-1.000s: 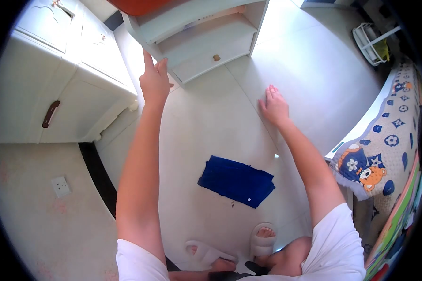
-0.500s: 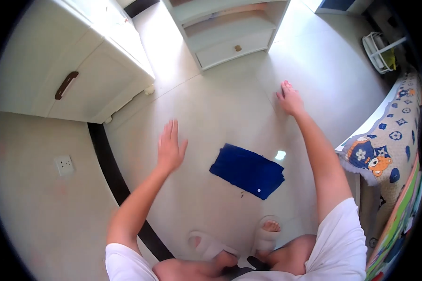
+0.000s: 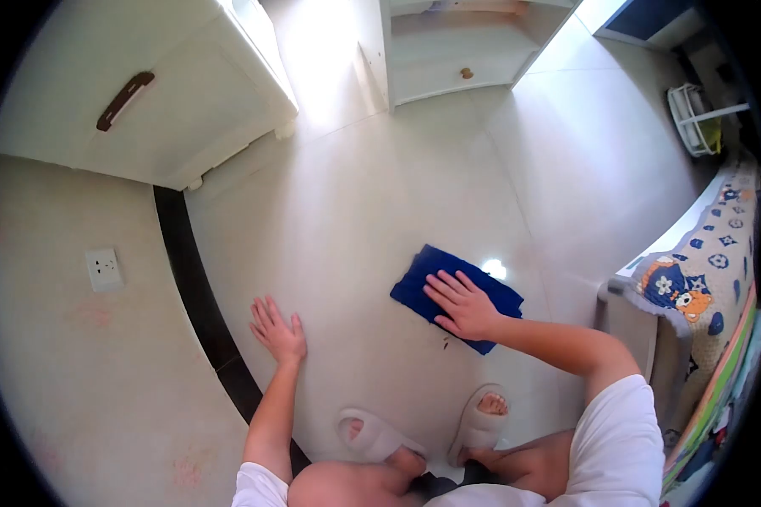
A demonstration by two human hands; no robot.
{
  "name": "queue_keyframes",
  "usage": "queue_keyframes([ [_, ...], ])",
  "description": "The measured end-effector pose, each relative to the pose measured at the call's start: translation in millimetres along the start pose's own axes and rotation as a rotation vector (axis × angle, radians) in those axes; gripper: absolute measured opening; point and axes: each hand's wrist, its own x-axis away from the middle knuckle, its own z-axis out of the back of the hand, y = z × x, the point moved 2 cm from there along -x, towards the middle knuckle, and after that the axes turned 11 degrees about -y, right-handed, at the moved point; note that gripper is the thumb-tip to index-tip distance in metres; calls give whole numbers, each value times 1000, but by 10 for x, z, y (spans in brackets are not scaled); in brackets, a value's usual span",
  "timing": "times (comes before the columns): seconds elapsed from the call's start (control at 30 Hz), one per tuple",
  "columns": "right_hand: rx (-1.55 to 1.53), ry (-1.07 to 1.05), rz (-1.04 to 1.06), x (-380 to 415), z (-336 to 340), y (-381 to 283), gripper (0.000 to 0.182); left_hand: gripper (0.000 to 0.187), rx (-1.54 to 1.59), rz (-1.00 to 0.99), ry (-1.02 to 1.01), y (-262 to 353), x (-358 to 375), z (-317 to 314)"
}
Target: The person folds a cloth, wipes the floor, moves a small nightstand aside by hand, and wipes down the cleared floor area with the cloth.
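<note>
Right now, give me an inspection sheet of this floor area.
Surface: pale tiled floor, dark strip along the wall.
Job's things: blue cloth lying flat on the floor.
Clutter: small dark specks beside the cloth.
Hands: right hand flat on the cloth; left hand spread, palm on bare floor.
Cables: nothing seen; wall socket unused.
Surroundings: white cabinet, shelf unit, patterned bed cover, slippers on the feet.

The right hand hides the middle of the blue cloth; its underside contact cannot be told.
</note>
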Motion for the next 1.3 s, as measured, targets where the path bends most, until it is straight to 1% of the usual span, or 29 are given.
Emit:
queue_keyframes([
  [0.03,22,-4,-41,13,-48,44,67,86,1,-3,3,-25,6,-6],
  [0.07,111,-1,-53,54,-48,153,68,85,4,-11,7,-32,-5,-12],
  [0.1,94,-38,-159,87,-27,249,68,85,8,-15,13,-42,-17,-22],
  [0.17,90,-7,-389,125,107,559,70,85,16,-30,25,-67,-8,-33],
  [0.3,178,313,-745,172,447,1626,69,86,26,-20,21,-49,-33,3],
  [0.37,238,412,-892,56,560,2088,65,87,27,-18,19,-42,-34,7],
  [0.43,265,417,-978,-269,627,2178,65,87,32,-25,23,-33,-23,14],
  [0.47,305,423,-943,-505,649,2143,64,87,35,-33,29,-22,-26,34],
  [0.53,351,428,-735,-1009,689,1866,65,86,27,-35,37,-9,-7,67],
  [0.67,295,311,-399,-1901,612,924,67,85,5,-24,46,25,-43,82],
  [0.73,213,228,-246,-2071,527,498,66,85,14,-19,47,29,-47,81],
  [0.77,229,204,-169,-2095,457,371,64,85,22,-19,44,32,-40,92],
  [0.83,235,145,-66,-2010,432,298,64,87,32,-18,24,5,-54,72],
  [0.9,206,93,-62,-1872,534,401,62,89,33,-5,-18,-79,-27,14],
  [0.97,226,121,-168,-1834,626,699,63,89,40,-2,-32,-89,-24,27],
  [1.03,229,263,-391,-1879,751,1141,64,90,38,0,-40,-59,-66,46],
  [1.07,262,379,-515,-1949,742,1336,64,90,29,6,-45,-51,-74,53],
  [1.1,292,490,-640,-2027,759,1364,64,90,20,14,-57,-56,-38,58],
  [1.13,275,507,-714,-2128,703,1345,64,90,23,3,-38,-53,-18,72],
  [1.23,253,437,-663,-2448,605,1063,64,91,34,-19,7,-21,-58,116],
  [1.27,244,367,-516,-2527,599,931,65,91,32,-16,1,-22,-55,122],
  [1.3,244,354,-381,-2597,674,761,64,92,30,-14,-7,-25,-53,116],
])
